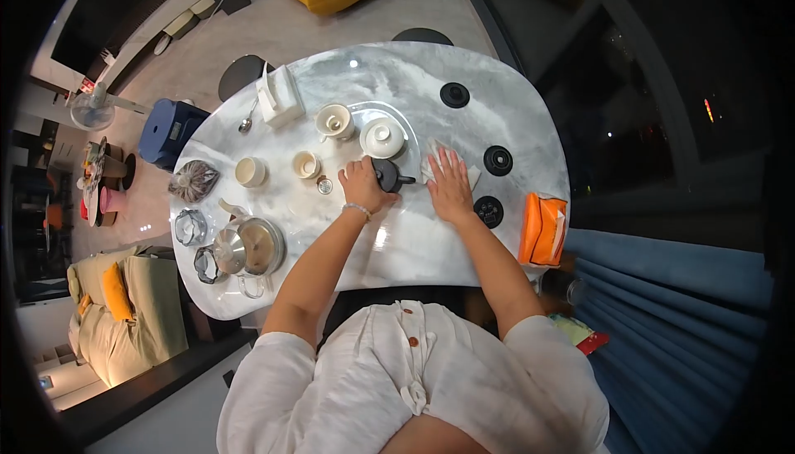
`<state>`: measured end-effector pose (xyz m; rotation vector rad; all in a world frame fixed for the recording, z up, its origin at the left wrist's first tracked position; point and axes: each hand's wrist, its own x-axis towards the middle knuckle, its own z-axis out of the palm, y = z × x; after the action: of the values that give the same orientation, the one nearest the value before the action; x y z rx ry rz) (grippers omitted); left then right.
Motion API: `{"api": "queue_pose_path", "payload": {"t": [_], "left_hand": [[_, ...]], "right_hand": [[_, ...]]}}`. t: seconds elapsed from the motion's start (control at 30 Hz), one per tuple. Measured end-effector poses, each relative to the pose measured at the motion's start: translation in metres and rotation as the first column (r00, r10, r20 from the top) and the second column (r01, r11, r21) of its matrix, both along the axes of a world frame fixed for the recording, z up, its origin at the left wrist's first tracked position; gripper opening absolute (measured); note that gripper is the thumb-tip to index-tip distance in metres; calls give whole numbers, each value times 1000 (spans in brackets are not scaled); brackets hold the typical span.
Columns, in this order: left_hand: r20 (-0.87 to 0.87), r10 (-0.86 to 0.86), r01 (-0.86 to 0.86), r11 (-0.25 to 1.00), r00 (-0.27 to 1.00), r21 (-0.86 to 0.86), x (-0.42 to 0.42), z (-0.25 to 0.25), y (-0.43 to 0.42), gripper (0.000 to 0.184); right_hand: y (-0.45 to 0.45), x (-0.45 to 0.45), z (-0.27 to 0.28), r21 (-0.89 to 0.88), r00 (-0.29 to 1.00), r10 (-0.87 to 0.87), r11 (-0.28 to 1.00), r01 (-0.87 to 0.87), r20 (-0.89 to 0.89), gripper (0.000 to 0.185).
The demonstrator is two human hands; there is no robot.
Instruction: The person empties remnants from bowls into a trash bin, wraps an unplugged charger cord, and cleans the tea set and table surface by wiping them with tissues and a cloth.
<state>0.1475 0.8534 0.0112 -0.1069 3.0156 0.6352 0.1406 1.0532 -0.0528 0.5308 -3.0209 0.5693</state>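
Note:
My left hand (364,187) is closed round the side of a small dark teapot (388,174), whose short spout or handle points right. To its right, my right hand (450,186) lies flat with fingers stretched out on a crumpled white cloth or tissue (433,151). A white lidded bowl (383,141) stands just beyond the teapot. Left of that are a cream cup with a strainer-like insert (334,124) and a small cream cup (305,166). Close to my left fingers lies a small round metal piece (324,185).
Three black discs (455,95) line the table's right side, near an orange packet (543,229). At the left stand another cream cup (250,172), a glass kettle (258,247), knotted bags (194,181) and a tissue box (281,98). A spoon (247,119) lies beside the box.

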Motion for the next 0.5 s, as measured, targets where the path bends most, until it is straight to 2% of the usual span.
{"api": "queue_pose_path", "payload": {"t": [0.03,0.23,0.33,0.4,0.43,0.5], "left_hand": [[113,-2,12,996,994,-93,-3,4,0,92],[-13,-40,40,999,999,-23,0,-8,-17,87],[-26,-44,44,999,999,14,8,10,-40,81],[13,-44,43,997,999,60,13,21,-66,76],[-29,-26,27,998,999,56,18,33,-76,73],[-2,45,-45,999,999,0,29,59,-95,77]], "right_hand": [[-1,-8,1,4,1000,-4,1000,4,18,54],[-19,-55,-3,3,995,-102,995,102,15,54],[-24,-25,0,3,999,-45,999,45,-18,55],[-39,11,5,15,999,-19,1000,19,40,57],[-47,27,5,3,1000,-13,1000,13,15,58],[-69,37,4,10,999,-54,998,54,5,59]]}}
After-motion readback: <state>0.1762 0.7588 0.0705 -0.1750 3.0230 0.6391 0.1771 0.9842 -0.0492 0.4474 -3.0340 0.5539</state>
